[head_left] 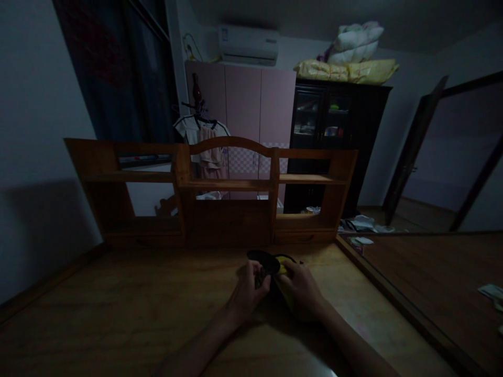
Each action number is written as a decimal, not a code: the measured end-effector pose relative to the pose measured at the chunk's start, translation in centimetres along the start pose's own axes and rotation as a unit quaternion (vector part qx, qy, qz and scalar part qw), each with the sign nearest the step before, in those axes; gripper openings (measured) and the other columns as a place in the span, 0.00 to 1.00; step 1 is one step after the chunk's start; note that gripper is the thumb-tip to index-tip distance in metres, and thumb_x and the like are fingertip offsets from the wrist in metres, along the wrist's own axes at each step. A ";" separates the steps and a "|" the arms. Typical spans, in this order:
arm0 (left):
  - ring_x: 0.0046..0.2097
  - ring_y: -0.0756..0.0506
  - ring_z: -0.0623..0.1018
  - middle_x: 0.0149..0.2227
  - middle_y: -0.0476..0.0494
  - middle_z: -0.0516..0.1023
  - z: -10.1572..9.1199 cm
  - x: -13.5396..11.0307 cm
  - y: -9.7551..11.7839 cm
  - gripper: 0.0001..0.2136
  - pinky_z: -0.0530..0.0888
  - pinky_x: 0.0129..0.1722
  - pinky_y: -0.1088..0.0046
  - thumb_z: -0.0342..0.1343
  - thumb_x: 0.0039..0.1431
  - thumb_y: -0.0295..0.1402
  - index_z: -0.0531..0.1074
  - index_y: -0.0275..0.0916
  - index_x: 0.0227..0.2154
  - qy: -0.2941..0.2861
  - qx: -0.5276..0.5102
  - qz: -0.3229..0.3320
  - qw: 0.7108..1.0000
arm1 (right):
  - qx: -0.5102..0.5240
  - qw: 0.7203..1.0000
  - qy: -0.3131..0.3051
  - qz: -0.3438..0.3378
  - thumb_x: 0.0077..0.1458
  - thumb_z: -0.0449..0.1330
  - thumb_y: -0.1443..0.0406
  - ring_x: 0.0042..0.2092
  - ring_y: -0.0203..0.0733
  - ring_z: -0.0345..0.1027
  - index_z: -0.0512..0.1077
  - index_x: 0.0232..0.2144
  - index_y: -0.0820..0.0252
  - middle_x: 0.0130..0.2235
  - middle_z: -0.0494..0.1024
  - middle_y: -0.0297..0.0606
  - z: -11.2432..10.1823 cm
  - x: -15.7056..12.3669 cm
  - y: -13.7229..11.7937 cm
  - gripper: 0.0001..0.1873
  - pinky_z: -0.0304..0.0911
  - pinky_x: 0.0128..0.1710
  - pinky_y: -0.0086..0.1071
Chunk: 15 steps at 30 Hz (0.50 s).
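Observation:
Low over the wooden surface, both hands meet at a black and yellow item, whose exact kind I cannot make out in the dim light. Its black part looks oval and points up to the left; a yellow part shows at the right, with a thin dark loop above it. My left hand has its fingers bent and closed at the near edge of the black part. My right hand grips the yellow part between thumb and fingers. More of the item lies in shadow below the hands, partly hidden by the right hand.
A wooden shelf unit stands along the far edge of the wooden surface. A raised wooden edge runs along the right, with the floor beyond. Behind are hanging clothes, a pink wardrobe and a dark cabinet.

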State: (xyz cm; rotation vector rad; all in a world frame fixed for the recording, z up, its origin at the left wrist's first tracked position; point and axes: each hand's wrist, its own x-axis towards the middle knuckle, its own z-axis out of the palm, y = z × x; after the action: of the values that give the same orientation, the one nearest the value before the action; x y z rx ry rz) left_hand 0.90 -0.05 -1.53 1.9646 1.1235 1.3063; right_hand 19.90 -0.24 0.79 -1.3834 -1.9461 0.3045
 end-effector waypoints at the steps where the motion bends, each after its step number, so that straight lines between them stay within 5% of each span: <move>1: 0.36 0.47 0.72 0.35 0.48 0.68 0.0 0.0 0.0 0.11 0.70 0.37 0.70 0.50 0.59 0.41 0.58 0.41 0.39 0.003 -0.001 -0.003 1.000 | 0.026 1.000 -0.002 -0.003 0.50 0.57 0.64 0.30 0.38 0.67 0.73 0.29 0.60 0.28 0.76 0.33 -0.1 0.1 0.0 0.06 0.57 0.29 0.27; 8: 0.34 0.47 0.72 0.33 0.48 0.68 0.2 0.1 0.0 0.10 0.69 0.34 0.72 0.50 0.58 0.41 0.60 0.41 0.36 0.065 0.016 -0.020 0.998 | 0.181 0.982 -0.056 0.025 0.48 0.56 0.65 0.32 0.39 0.66 0.74 0.29 0.62 0.28 0.75 0.32 -0.5 0.6 -0.1 0.08 0.58 0.29 0.26; 15: 0.30 0.49 0.71 0.30 0.52 0.66 -0.2 0.3 0.4 0.10 0.67 0.30 0.75 0.46 0.62 0.43 0.58 0.42 0.37 0.100 -0.008 -0.035 0.994 | 0.376 0.908 -0.138 0.121 0.49 0.59 0.58 0.40 0.45 0.71 0.73 0.44 0.61 0.38 0.78 0.35 -0.8 0.4 -0.3 0.20 0.65 0.39 0.34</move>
State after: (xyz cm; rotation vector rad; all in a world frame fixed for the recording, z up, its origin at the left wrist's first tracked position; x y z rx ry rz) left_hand 0.90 -0.03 -1.01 1.7976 1.2596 1.4954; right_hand 20.11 -0.13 1.71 -1.0753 -1.5753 1.2817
